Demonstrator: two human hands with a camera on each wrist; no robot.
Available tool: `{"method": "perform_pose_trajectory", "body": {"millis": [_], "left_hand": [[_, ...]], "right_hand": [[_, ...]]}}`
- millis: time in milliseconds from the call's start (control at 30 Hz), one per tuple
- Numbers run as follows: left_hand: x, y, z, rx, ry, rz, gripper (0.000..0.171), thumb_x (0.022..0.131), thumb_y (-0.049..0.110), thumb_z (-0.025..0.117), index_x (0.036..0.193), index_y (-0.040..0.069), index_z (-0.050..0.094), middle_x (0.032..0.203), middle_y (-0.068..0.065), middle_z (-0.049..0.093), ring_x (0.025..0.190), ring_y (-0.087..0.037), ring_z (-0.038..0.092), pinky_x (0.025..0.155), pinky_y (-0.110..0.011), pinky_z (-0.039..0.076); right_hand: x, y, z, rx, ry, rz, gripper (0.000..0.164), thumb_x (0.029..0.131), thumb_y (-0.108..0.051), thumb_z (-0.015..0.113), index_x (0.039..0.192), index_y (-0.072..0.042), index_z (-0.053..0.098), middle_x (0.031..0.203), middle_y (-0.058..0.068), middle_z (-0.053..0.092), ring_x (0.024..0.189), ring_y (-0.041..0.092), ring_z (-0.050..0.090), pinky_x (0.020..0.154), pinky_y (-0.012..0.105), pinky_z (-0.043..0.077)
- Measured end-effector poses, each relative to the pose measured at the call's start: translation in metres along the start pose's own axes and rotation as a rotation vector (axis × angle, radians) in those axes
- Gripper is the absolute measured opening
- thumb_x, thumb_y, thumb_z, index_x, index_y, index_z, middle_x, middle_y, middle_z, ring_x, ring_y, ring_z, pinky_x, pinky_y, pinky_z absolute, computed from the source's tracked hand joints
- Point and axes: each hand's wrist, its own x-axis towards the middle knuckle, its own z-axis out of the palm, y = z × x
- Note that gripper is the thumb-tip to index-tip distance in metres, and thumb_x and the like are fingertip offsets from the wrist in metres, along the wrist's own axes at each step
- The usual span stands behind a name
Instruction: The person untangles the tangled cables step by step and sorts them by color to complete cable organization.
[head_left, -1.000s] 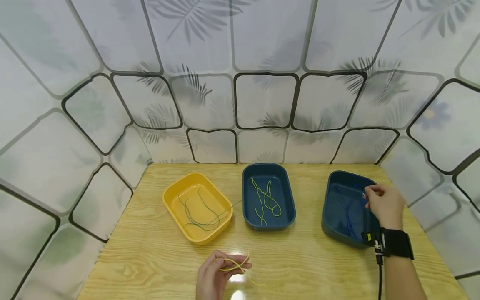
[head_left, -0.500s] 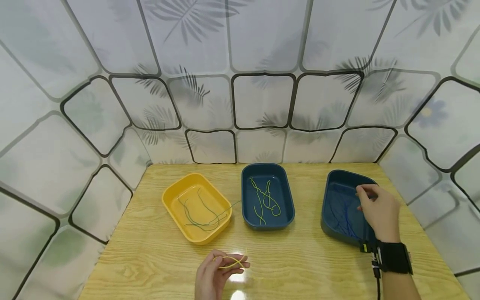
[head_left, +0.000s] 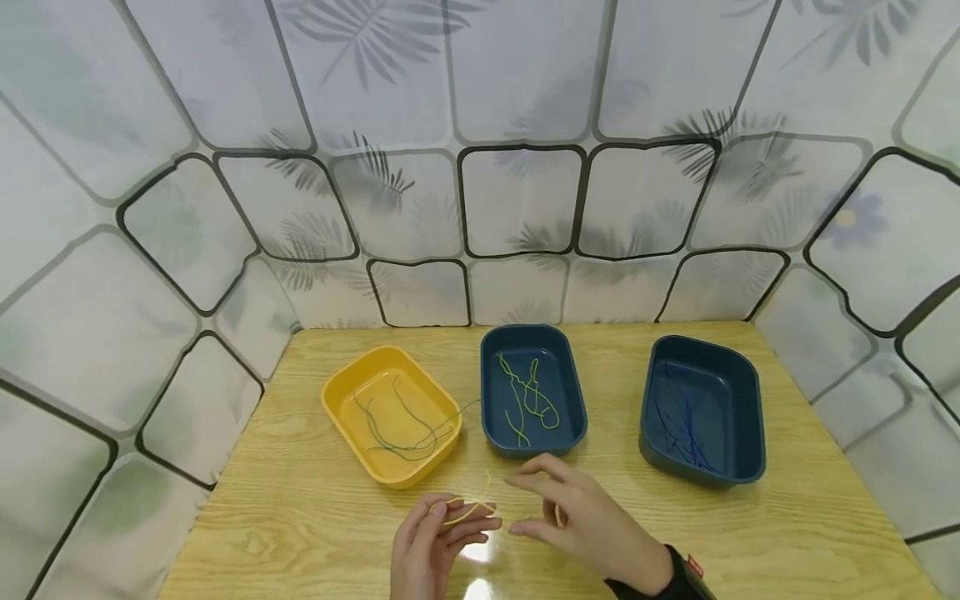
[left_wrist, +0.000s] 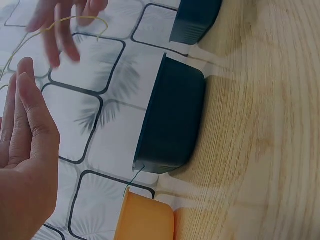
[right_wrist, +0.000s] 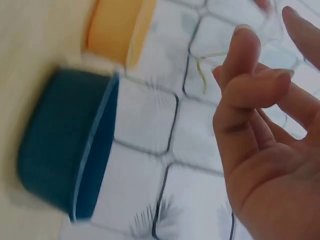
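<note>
My left hand [head_left: 433, 540], low at the middle of the table, holds a thin yellow string [head_left: 471, 509] between thumb and fingers. One end of the string sticks up past the fingertips, and in the left wrist view the string [left_wrist: 65, 19] arcs above them. My right hand [head_left: 592, 525] is just to the right, thumb and fingers spread apart, facing the left fingertips. Nothing shows between its fingers in the head view. In the right wrist view a curved end of the yellow string [right_wrist: 202, 75] appears behind the right fingers.
A yellow tray [head_left: 397, 478] with green strings stands at the left. The middle dark blue tray [head_left: 534, 451] holds yellow-green strings; the right dark blue tray [head_left: 682, 471] holds blue strings [head_left: 686, 442]. One green strand crosses from the yellow tray to the middle tray. Patterned fabric [head_left: 517, 200] surrounds the table.
My right hand has left the right dark blue tray and come leftward beside my left hand, its fingers now spread. The left hand stays in place with the yellow string.
</note>
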Motion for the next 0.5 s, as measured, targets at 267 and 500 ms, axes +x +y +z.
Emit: {"method": "perform_pose_trajectory", "body": {"millis": [267,500], "left_hand": [[-0.001,-0.002,-0.006,-0.044,-0.056,0.056,0.041,0.110,0.002,0.025,0.118,0.008,0.065,0.114,-0.020,0.069,0.105,-0.034,0.068,0.089,-0.039,0.056],[-0.002,-0.002,-0.007,-0.022,0.003,0.080,0.040,0.109,0.001,0.028,0.111,0.008,0.067,0.108,-0.016,0.072,0.099,-0.031,0.070,0.086,-0.036,0.057]], "right_hand": [[-0.003,0.001,0.016,-0.011,0.075,-0.079,0.024,0.089,0.002,0.073,0.107,-0.015,0.073,0.086,-0.008,0.063,0.067,-0.002,0.049,0.058,0.008,0.042],[-0.012,0.005,0.007,0.003,0.087,-0.055,0.029,0.089,0.006,0.071,0.108,-0.016,0.072,0.091,-0.010,0.066,0.072,0.001,0.057,0.061,0.011,0.047]]}}
